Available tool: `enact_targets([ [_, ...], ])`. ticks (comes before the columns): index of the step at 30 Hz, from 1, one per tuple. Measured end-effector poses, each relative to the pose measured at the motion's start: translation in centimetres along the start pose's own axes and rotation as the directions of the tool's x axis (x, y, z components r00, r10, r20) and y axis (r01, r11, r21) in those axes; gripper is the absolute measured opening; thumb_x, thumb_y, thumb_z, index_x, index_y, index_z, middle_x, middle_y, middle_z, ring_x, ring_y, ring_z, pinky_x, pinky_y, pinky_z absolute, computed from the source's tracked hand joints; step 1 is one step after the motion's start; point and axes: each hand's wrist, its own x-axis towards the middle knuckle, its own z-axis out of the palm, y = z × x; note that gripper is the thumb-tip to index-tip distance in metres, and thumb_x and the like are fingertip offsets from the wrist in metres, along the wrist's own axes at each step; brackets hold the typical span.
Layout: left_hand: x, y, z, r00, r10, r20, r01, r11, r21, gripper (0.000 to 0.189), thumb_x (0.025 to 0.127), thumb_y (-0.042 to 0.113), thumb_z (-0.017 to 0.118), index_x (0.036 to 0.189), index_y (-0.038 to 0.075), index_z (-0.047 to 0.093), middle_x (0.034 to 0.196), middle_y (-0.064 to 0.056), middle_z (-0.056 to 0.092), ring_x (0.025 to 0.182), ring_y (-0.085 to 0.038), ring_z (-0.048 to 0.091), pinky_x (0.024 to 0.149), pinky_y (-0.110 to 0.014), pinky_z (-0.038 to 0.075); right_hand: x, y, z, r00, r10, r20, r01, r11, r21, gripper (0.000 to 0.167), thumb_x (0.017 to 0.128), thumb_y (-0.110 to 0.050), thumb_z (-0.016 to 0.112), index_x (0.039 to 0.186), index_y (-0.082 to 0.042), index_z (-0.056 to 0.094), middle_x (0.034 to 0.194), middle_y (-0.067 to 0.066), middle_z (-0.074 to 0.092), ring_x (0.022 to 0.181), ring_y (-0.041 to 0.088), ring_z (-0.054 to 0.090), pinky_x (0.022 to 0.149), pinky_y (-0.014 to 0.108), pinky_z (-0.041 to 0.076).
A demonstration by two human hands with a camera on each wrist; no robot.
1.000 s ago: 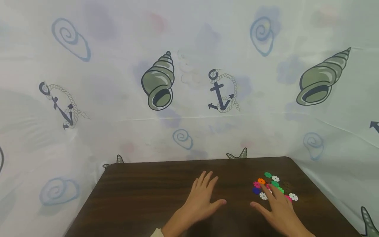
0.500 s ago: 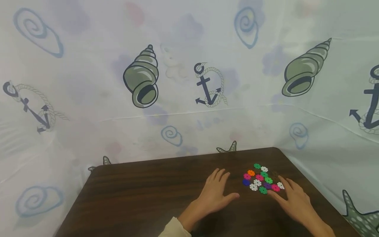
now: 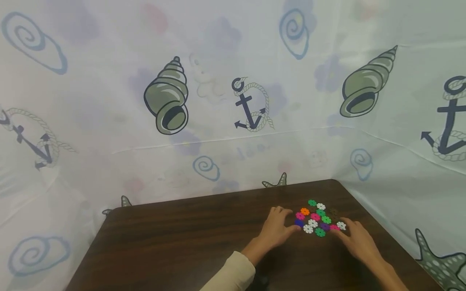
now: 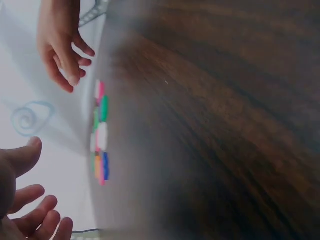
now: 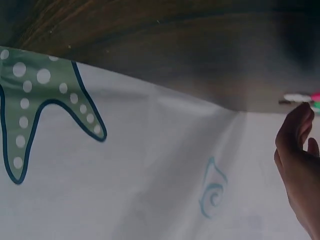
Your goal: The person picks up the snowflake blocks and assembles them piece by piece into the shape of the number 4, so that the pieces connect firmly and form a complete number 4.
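Observation:
A cluster of small, flat, notched plastic discs [image 3: 312, 222] in several colours lies on the brown table, between my two hands in the head view. At its left edge is my left hand [image 3: 274, 229], its thumb near a blue disc [image 3: 299, 223] and its fingers bent loosely. My right hand [image 3: 359, 241] is at the right edge, thumb by a pink disc [image 3: 334, 227] and fingertips beside a white disc [image 3: 341, 225]. Neither hand visibly grips a disc; contact is hard to tell. The left wrist view shows the discs [image 4: 102, 135] edge-on, with both hands apart from each other.
The brown wooden table [image 3: 174, 238] has rounded far corners and extends left of the discs. Behind and beside it hangs a white cloth [image 3: 225, 40] printed with shells, anchors and starfish.
The head view has turned to the right. My right hand has moved off the discs to their right side, and my left hand has moved right to their left edge, its fingers bending.

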Motion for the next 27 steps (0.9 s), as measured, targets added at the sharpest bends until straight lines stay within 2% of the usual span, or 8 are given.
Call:
enact_targets([
  [3, 1.0, -0.5, 1.1, 1.000, -0.020, 0.005, 0.020, 1.000, -0.020, 0.049, 0.091, 0.039, 0.078, 0.132, 0.014, 0.067, 0.123, -0.002, 0.064, 0.113, -0.014, 0.054, 0.095, -0.028, 0.054, 0.8, 0.8, 0.6, 1.000, 0.005, -0.002, -0.005, 1.000, 0.002, 0.069, 0.100, -0.041, 0.066, 0.139, 0.013, 0.050, 0.125, 0.040, 0.058, 0.115, 0.056, 0.058, 0.093, 0.067, 0.050],
  [6, 1.9, -1.3, 2.0, 1.000, -0.024, 0.009, 0.024, 0.999, -0.023, 0.043, 0.091, 0.034, 0.079, 0.127, 0.012, 0.071, 0.115, -0.002, 0.066, 0.107, -0.015, 0.055, 0.091, -0.027, 0.054, 1.4, 1.5, 1.2, 1.000, 0.000, 0.008, 0.000, 1.000, 0.030, 0.061, 0.098, -0.034, 0.069, 0.137, 0.010, 0.053, 0.107, 0.029, 0.068, 0.095, 0.041, 0.064, 0.085, 0.059, 0.054],
  [10, 2.9, -2.1, 3.2, 1.000, -0.023, 0.003, 0.023, 0.996, -0.083, 0.035, 0.091, 0.028, 0.080, 0.120, 0.009, 0.074, 0.107, -0.003, 0.068, 0.099, -0.014, 0.056, 0.085, -0.025, 0.052, 2.0, 2.0, 1.8, 0.999, 0.014, 0.032, -0.017, 0.996, 0.082, 0.055, 0.098, -0.028, 0.069, 0.139, 0.007, 0.054, 0.088, 0.008, 0.069, 0.077, 0.021, 0.055, 0.070, 0.044, 0.051],
  [13, 3.7, -2.4, 3.9, 0.999, -0.036, -0.026, 0.031, 0.983, -0.179, 0.029, 0.091, 0.022, 0.080, 0.114, 0.005, 0.076, 0.104, -0.006, 0.070, 0.096, -0.016, 0.059, 0.084, -0.027, 0.052, 2.3, 2.1, 2.0, 0.999, 0.036, 0.027, -0.038, 0.994, 0.098, 0.053, 0.099, -0.028, 0.068, 0.139, 0.004, 0.056, 0.090, 0.008, 0.070, 0.077, 0.019, 0.055, 0.068, 0.039, 0.049],
  [17, 4.3, -2.8, 5.0, 0.992, -0.102, -0.067, 0.081, 0.962, -0.261, 0.024, 0.089, 0.020, 0.081, 0.107, 0.004, 0.079, 0.100, -0.005, 0.070, 0.092, -0.016, 0.061, 0.087, -0.032, 0.053, 2.5, 2.0, 2.1, 0.998, 0.050, 0.026, -0.053, 0.991, 0.120, 0.050, 0.100, -0.030, 0.067, 0.137, 0.003, 0.060, 0.092, 0.011, 0.070, 0.077, 0.020, 0.055, 0.066, 0.036, 0.046],
  [20, 4.6, -2.9, 5.9, 0.986, -0.137, -0.091, 0.111, 0.962, -0.249, 0.023, 0.087, 0.025, 0.084, 0.101, 0.008, 0.081, 0.094, 0.000, 0.067, 0.086, -0.011, 0.057, 0.083, -0.029, 0.052, 2.5, 1.9, 2.2, 0.998, 0.060, 0.037, -0.064, 0.990, 0.123, 0.047, 0.100, -0.029, 0.067, 0.136, 0.002, 0.062, 0.088, 0.008, 0.066, 0.074, 0.019, 0.051, 0.064, 0.034, 0.040],
  [23, 4.7, -2.7, 6.5, 0.983, -0.140, -0.117, 0.114, 0.972, -0.203, 0.023, 0.083, 0.028, 0.087, 0.097, 0.009, 0.082, 0.089, 0.003, 0.064, 0.080, -0.008, 0.051, 0.075, -0.025, 0.048, 2.3, 1.8, 2.3, 0.997, 0.064, 0.036, -0.068, 0.992, 0.111, 0.044, 0.100, -0.028, 0.067, 0.134, 0.000, 0.064, 0.087, 0.007, 0.063, 0.073, 0.018, 0.049, 0.063, 0.033, 0.038],
  [27, 4.8, -2.1, 6.2, 0.984, -0.137, -0.117, 0.118, 0.980, -0.157, 0.023, 0.081, 0.025, 0.088, 0.094, 0.007, 0.081, 0.089, 0.001, 0.061, 0.079, -0.009, 0.050, 0.074, -0.025, 0.047, 2.2, 1.9, 2.3, 0.997, 0.073, 0.028, -0.076, 0.992, 0.104, 0.042, 0.099, -0.029, 0.068, 0.132, -0.002, 0.066, 0.093, 0.009, 0.066, 0.077, 0.020, 0.051, 0.064, 0.033, 0.040],
])
